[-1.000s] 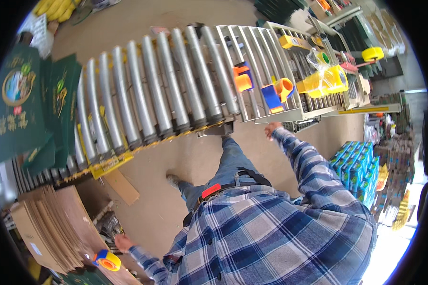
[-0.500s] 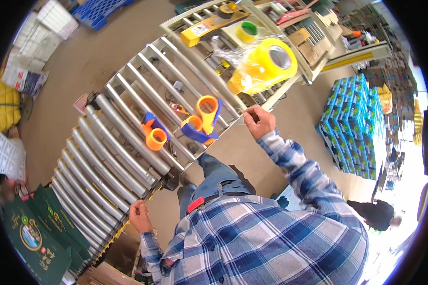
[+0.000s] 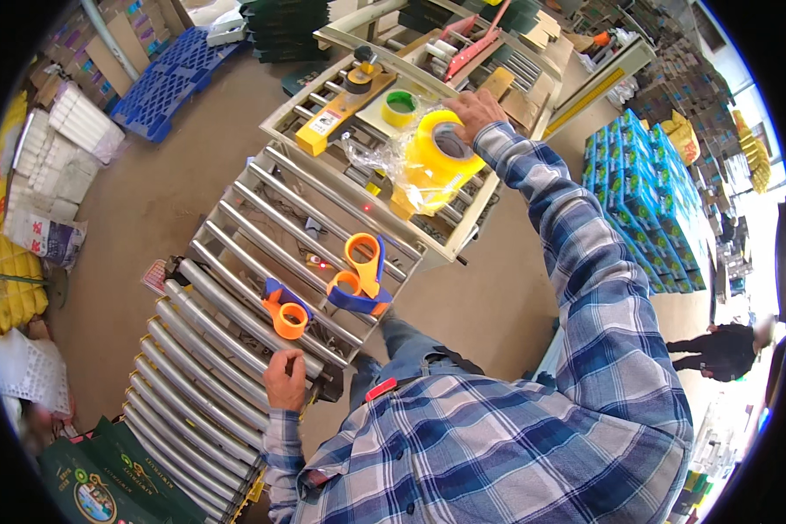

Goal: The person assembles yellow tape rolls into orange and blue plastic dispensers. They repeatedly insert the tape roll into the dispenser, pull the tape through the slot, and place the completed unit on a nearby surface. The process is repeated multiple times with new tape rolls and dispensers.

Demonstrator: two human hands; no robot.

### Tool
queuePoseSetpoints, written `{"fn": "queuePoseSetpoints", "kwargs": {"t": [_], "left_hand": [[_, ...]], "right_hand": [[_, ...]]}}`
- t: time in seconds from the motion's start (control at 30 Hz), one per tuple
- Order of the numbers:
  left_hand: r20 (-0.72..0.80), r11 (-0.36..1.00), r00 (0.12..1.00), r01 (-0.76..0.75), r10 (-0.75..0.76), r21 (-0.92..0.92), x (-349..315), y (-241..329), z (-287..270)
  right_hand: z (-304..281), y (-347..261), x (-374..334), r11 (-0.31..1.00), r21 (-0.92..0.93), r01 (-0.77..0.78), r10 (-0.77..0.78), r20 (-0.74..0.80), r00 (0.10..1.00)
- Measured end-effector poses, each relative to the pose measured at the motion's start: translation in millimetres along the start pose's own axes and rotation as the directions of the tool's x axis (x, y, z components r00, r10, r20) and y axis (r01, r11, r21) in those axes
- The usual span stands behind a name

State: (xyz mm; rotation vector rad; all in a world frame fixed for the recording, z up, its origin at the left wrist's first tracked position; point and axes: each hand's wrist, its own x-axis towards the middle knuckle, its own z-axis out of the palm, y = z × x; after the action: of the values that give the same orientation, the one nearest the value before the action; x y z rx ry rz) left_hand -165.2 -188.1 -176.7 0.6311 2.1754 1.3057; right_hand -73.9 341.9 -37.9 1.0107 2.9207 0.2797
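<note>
A warehouse floor of bare brown concrete lay under a long roller conveyor (image 3: 236,288) that ran from the lower left up toward a tape-sealing machine (image 3: 428,52) at the top, with blue pallets (image 3: 170,74) beyond it on the left and stacked blue cartons (image 3: 651,192) off to the right. The person, in a blue plaid shirt, stood against the conveyor's near side. The right hand (image 3: 473,112) was stretched far forward, its fingers curled down onto the top of a stack of yellow tape rolls (image 3: 441,157) wrapped in clear film; whether the fingers actually gripped the film could not be told. That stack sat on the frame where the rollers met the machine, just beside a green tape roll (image 3: 400,106) and a yellow tape dispenser bar (image 3: 336,118). The left hand (image 3: 285,381) rested near the body, fingers closed over the conveyor's edge rail. Just beyond it lay two orange and blue tape dispensers (image 3: 358,275) on the rollers, the smaller one (image 3: 286,313) nearest the left hand, not touched. Green printed cartons (image 3: 105,480) lay flat at lower left.
</note>
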Motion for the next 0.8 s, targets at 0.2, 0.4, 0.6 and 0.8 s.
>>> {"fn": "queuePoseSetpoints", "kwargs": {"t": [0.2,0.4,0.6,0.8], "left_hand": [[-0.039,0.986,0.986,0.158,-0.161,-0.060,-15.6,-12.3,15.7],[0.015,0.949,0.963,0.268,-0.269,-0.167,5.5,23.0,60.3],[0.157,0.934,0.947,-0.307,0.280,0.183,102.3,147.3,127.6],[0.199,0.886,0.884,-0.449,0.422,0.115,196.5,212.5,226.3]], "right_hand": [[14.9,-11.6,35.3,0.898,-0.134,0.420,-0.416,0.057,0.908],[18.1,12.9,29.2,0.885,0.183,0.428,-0.455,0.149,0.878],[28.7,24.1,34.4,0.809,0.383,0.445,-0.505,0.065,0.861],[24.3,34.3,44.8,0.705,0.523,0.479,-0.542,-0.037,0.840]]}}
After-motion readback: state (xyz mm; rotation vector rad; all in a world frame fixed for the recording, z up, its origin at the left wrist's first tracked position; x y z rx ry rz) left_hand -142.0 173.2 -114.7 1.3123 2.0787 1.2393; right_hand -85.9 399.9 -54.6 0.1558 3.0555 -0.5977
